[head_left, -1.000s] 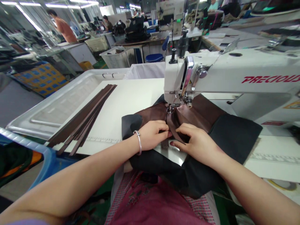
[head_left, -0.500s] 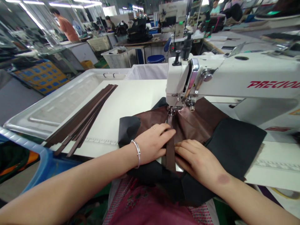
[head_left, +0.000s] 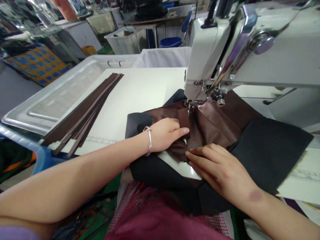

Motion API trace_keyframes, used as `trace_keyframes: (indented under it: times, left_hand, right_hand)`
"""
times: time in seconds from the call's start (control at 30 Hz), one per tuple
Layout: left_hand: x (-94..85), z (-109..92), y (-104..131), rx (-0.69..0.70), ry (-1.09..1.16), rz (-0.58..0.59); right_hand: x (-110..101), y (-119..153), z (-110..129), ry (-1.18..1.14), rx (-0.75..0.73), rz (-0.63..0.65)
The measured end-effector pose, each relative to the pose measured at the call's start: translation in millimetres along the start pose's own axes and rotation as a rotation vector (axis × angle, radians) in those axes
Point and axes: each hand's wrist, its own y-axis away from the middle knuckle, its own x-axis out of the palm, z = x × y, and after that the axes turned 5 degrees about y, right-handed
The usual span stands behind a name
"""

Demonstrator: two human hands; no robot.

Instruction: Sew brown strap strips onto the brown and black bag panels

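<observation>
A brown leather-like fabric piece [head_left: 215,125] with black fabric panels [head_left: 272,150] joined to it lies under the presser foot [head_left: 193,105] of a white sewing machine [head_left: 210,56]. A short brown strip [head_left: 184,120] lies on the piece just in front of the foot. My left hand [head_left: 166,133] is closed on this strip, thumb on top and fingertips partly hidden. Closer to me, my right hand [head_left: 215,165] has its fingers pressed together on the near edge of the brown fabric, right of a gap where the white tabletop shows.
Several loose brown strips [head_left: 87,111] lie on the white table [head_left: 140,86] at the left. Beyond them stands a translucent plastic tray [head_left: 57,100], with a blue rim [head_left: 43,163] below it. A white-lined bin [head_left: 166,58] is behind the table, and a blue stool [head_left: 170,42] farther back.
The view has come nearer and tilted down. The long brown strip end that hung toward me between my hands no longer shows there. My left hand sits closer to the presser foot.
</observation>
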Motion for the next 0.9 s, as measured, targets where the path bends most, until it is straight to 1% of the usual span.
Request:
trace_keyframes:
  times: [0.07, 0.17, 0.27, 0.33, 0.4, 0.47, 0.57, 0.6, 0.67, 0.8, 0.87, 0.9]
  left_hand:
    - [4.5, -8, 8, 0.031, -0.069, -0.01]
    - [16.2, -16, 22, 0.079, -0.283, -0.006]
    - [24.5, -10, 26, 0.069, -0.442, 0.028]
    - [23.4, 2, 21, 0.099, -0.457, 0.054]
    - [17.4, 12, 12, 0.154, -0.448, 0.072]
    - [9.5, 18, 5, 0.196, -0.471, 0.051]
    - [1.2, 22, 0, 0.211, -0.552, -0.038]
    - [0.0, 23, -1, 0.218, -0.567, -0.052]
    - [-0.3, 28, -4, 0.238, -0.566, -0.045]
    - [0.4, 39, -16, 0.26, -0.554, 0.007]
    - [-0.3, 37, -23, 0.263, -0.576, 0.017]
    - [-0.8, 34, -25, 0.257, -0.598, 0.007]
  right_hand:
    - [0, 0, 0, -0.005, 0.002, -0.002]
    - [0, 0, 0, -0.006, 0.007, -0.021]
    - [0, 0, 0, -0.004, 0.016, -0.032]
    - [1, 0, 0, -0.001, 0.019, -0.03]
    - [2, 1, 1, 0.004, 0.02, -0.013]
    - [2, 2, 2, 0.017, 0.023, 0.016]
    - [2, 3, 2, 0.028, 0.028, 0.056]
    - [2, 3, 2, 0.027, 0.028, 0.063]
    - [2, 2, 1, 0.02, 0.029, 0.071]
    - [3, 3, 2, 0.007, 0.052, 0.079]
    - [3, 4, 3, 0.005, 0.062, 0.068]
    - [4, 4, 4, 0.004, 0.063, 0.058]
